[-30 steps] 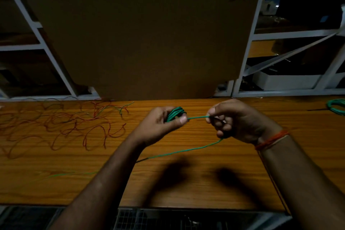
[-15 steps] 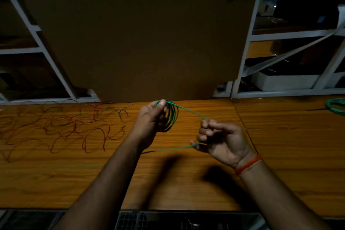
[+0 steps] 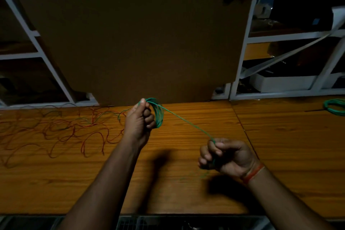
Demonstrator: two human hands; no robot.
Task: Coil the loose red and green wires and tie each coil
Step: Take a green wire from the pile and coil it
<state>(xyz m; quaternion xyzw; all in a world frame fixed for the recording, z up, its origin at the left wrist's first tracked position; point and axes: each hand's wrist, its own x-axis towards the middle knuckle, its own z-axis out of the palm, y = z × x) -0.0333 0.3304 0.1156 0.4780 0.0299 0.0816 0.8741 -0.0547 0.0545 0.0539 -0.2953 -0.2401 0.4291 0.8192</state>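
My left hand (image 3: 139, 120) grips a small green wire coil (image 3: 158, 113) above the wooden table (image 3: 186, 192), thumb on top of the loops. A taut green strand (image 3: 186, 122) runs from the coil down to my right hand (image 3: 222, 157), which pinches it in curled fingers lower and to the right. A tangle of loose red and green wires (image 3: 61, 129) lies spread over the table's left side. A finished green coil (image 3: 335, 106) rests at the far right edge.
A large brown cardboard sheet (image 3: 140, 33) stands upright at the back of the table. White metal shelving (image 3: 280, 95) flanks it on both sides. A metal grille (image 3: 168, 223) runs below the table's front edge.
My right hand has dropped lower and to the right, pulling the green strand taut. The trailing wire on the table below my hands is gone. My left hand holds the coil in about the same place.
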